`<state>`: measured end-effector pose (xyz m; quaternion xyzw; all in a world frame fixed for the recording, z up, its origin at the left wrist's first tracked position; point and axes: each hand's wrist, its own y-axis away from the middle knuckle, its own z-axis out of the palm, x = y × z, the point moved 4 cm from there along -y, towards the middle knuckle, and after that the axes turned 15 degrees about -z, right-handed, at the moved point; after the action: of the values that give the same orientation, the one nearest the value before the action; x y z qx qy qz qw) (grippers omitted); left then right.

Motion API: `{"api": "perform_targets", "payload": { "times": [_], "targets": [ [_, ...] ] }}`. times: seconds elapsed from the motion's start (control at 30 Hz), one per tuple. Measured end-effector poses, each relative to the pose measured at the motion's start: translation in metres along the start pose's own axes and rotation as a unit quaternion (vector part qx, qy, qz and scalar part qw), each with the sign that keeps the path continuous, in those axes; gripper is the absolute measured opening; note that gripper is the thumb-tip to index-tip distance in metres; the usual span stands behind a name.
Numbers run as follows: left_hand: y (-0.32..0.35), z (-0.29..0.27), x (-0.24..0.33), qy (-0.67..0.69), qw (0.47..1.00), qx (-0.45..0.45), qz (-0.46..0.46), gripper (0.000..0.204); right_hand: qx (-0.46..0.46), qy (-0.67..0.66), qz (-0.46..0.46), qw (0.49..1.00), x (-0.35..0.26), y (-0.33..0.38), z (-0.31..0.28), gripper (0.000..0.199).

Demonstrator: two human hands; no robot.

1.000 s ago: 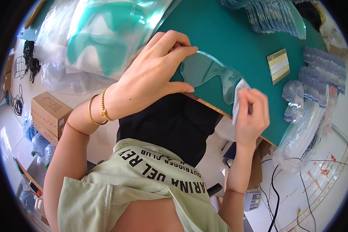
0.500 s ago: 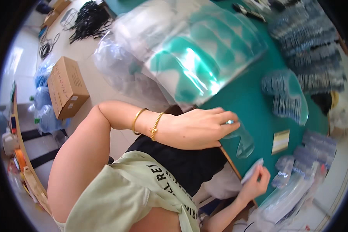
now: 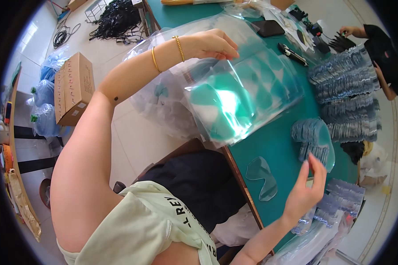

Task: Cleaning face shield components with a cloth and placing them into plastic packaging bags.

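The two hands are well apart, and a clear lens (image 3: 267, 173) with a notched lower edge lies flat by itself on the green counter (image 3: 285, 176), close to its wooden front edge. The left hand (image 3: 219, 45) reaches out over the clear plastic sheets (image 3: 265, 84), fingers curled downward with the tips at or just above the plastic; whether they pinch a sheet or only hover, I cannot tell. Green lens shapes show through the sheets, and one patch glares white with reflected light. On the left wrist are a gold bangle (image 3: 154, 59) and a beaded bracelet (image 3: 179, 47). The right hand (image 3: 308, 162) is raised with thumb and forefinger slightly parted, their tips in front of a stack of lenses (image 3: 308, 132) (contact with it is hard to judge from this angle). To the right of that stack, longer rows of stacked lenses (image 3: 345, 70) line the far side. A dark phone (image 3: 270, 28) and a black-handled cutter (image 3: 292, 54) lie beyond the sheets. At the upper right is another person (image 3: 384, 48) in black. On the floor to the left stand a cardboard box (image 3: 73, 88) and a heap of black straps (image 3: 117, 20).
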<state>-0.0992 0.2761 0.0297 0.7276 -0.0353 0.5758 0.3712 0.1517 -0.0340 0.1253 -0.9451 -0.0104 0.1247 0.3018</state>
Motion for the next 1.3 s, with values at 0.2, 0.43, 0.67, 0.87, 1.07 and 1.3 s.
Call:
{"api": "perform_targets", "payload": {
  "times": [0.2, 0.43, 0.67, 0.87, 1.07, 1.3],
  "targets": [
    [0.024, 0.027, 0.023, -0.006, 0.985, -0.066, 0.158, 0.025, -0.018, -0.137, -0.168, 0.976, -0.054, -0.114, 0.083, 0.016],
    [0.036, 0.048, 0.035, -0.068, 0.96, -0.084, 0.26, 0.022, -0.07, -0.214, -0.115, 0.967, -0.049, -0.148, 0.105, 0.017],
    [-0.006, 0.025, -0.004, -0.156, 0.964, 0.079, 0.201, 0.041, 0.144, -0.064, 0.025, 0.987, 0.015, -0.134, 0.028, 0.024],
    [0.046, 0.05, 0.016, -0.247, 0.845, 0.257, 0.399, 0.058, 0.3, 0.119, -0.024, 0.946, 0.001, -0.074, -0.035, 0.017],
    [0.141, 0.178, -0.005, 0.227, 0.914, -0.331, 0.063, 0.031, 0.089, 0.056, -0.318, 0.942, -0.068, 0.016, 0.011, 0.025],
    [0.155, 0.221, -0.056, 0.192, 0.913, -0.358, 0.034, 0.013, 0.271, -0.274, 0.184, 0.904, 0.011, 0.135, -0.014, 0.054]
  ]
}}
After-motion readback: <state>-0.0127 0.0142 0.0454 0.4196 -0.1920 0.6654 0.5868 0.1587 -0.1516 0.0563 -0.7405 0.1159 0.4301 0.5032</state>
